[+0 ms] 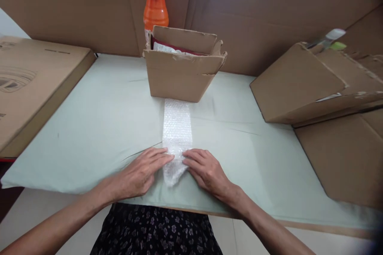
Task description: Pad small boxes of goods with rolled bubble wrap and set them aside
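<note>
A strip of clear bubble wrap (177,121) lies lengthwise on the pale green cloth, its far end meeting the foot of a small open cardboard box (176,75). Its near end is bunched up, and whether anything is wrapped inside I cannot make out. My left hand (143,171) grips the left edge of this bunched part, fingers pointing inward. From the other side, my right hand (208,171) holds the right edge with bent fingers. Both thumbs are largely hidden beneath the hands.
Behind the small box stands a bottle of orange liquid (156,6). A large flat carton (38,87) lies at the left. Cardboard boxes (299,83) line the right side, one with a clear bottle (333,35) poking out. The cloth-covered table (98,127) has its edge near my lap.
</note>
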The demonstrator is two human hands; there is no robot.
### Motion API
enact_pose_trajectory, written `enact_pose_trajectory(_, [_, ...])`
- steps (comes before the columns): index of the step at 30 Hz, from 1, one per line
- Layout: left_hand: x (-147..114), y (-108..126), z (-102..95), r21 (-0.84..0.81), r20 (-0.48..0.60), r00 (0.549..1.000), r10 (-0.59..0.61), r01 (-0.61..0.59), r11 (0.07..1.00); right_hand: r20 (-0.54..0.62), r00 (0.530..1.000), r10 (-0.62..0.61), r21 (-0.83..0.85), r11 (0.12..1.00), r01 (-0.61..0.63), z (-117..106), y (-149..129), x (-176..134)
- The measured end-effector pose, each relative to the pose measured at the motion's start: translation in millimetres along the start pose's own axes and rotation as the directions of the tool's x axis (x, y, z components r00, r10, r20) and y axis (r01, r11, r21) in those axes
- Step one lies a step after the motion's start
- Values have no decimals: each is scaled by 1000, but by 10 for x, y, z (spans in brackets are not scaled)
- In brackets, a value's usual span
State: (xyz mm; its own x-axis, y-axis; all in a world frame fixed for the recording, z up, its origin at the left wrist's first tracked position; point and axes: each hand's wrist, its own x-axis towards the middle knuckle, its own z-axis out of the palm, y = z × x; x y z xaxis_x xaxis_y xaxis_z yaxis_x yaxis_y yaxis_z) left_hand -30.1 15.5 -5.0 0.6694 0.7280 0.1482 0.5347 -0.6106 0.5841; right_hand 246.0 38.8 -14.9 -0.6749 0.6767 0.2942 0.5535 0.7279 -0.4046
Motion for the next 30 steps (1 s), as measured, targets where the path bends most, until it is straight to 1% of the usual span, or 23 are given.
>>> enact_pose_trajectory(2, [16, 27, 6, -40, -5, 1000, -15, 15, 999, 16, 993, 118, 144, 982, -119, -39, 33, 109])
enact_pose_trajectory(3, [60, 37, 16, -65, -43, 998, -40, 37, 997, 45, 982, 185, 218, 957, -190, -70, 45, 170])
enact_pose_trajectory(4, [120, 44, 31, -97, -102, 990, -96, 87, 992, 71, 965, 251, 282, 923, -261, -105, 53, 228])
enact_pose_trajectory(5, [190, 49, 49, -144, -165, 969, -184, 161, 976, 80, 946, 314, 328, 888, -323, -141, 55, 278])
enact_pose_trajectory(6, [265, 52, 68, -205, -217, 931, -292, 249, 946, 56, 927, 371, 351, 862, -366, -178, 49, 314])
enact_pose_trajectory(7, [339, 53, 84, -275, -247, 882, -401, 333, 902, -7, 910, 414, 351, 854, -385, -215, 32, 331])
enact_pose_trajectory(8, [405, 52, 96, -342, -254, 832, -493, 400, 850, -105, 897, 429, 325, 868, -377, -251, 5, 327])
enact_pose_trajectory(9, [461, 48, 104, -394, -244, 793, -559, 445, 804, -217, 890, 401, 270, 901, -340, -286, -33, 305])
enact_pose_trajectory(10, [503, 43, 110, -426, -232, 768, -597, 471, 772, -315, 889, 332, 194, 940, -282, -317, -79, 267])
enact_pose_trajectory(11, [533, 36, 115, -438, -227, 755, -615, 484, 757, -372, 898, 233, 113, 972, -206, -340, -128, 223])
enact_pose_trajectory(12, [551, 27, 122, -435, -235, 749, -620, 490, 756, -384, 914, 132, 42, 991, -125, -350, -172, 179])
enact_pose_trajectory(13, [560, 17, 132, -420, -248, 746, -618, 493, 762, -354, 934, 50, -15, 998, -59, -345, -206, 145])
enact_pose_trajectory(14, [561, 7, 146, -396, -262, 746, -612, 495, 773, -296, 955, -5, -59, 998, -13, -322, -222, 125])
enact_pose_trajectory(15, [557, -2, 164, -368, -273, 750, -603, 498, 785, -221, 975, -30, -95, 995, 9, -281, -216, 124])
enact_pose_trajectory(17, [535, -8, 202, -311, -301, 756, -581, 499, 809, -89, 996, -30, -155, 988, 16, -164, -138, 169])
enact_pose_trajectory(19, [490, 14, 229, -245, -376, 759, -531, 472, 847, -38, 999, -25, -179, 984, 18, -49, -10, 244])
enact_pose_trajectory(20, [456, 37, 235, -199, -427, 767, -479, 437, 877, -34, 999, -28, -167, 986, 22, -11, 50, 279])
enact_pose_trajectory(22, [369, 105, 235, -84, -500, 805, -321, 323, 943, -28, 999, -26, -105, 994, 23, 10, 119, 319])
enact_pose_trajectory(24, [271, 188, 224, -3, -479, 858, -183, 207, 978, 1, 1000, -8, -14, 1000, 8, -37, 109, 312])
enact_pose_trajectory(25, [227, 226, 218, 1, -448, 880, -154, 173, 985, 24, 1000, 12, 40, 999, -13, -75, 81, 295])
enact_pose_trajectory(27, [162, 283, 206, -54, -389, 903, -181, 174, 983, 87, 994, 72, 143, 986, -84, -153, 5, 247])
enact_pose_trajectory(29, [138, 302, 197, -133, -359, 894, -267, 234, 963, 150, 979, 137, 203, 965, -166, -210, -67, 200])
enact_pose_trajectory(30, [143, 296, 196, -164, -356, 881, -312, 270, 949, 148, 975, 165, 197, 961, -192, -226, -97, 181])
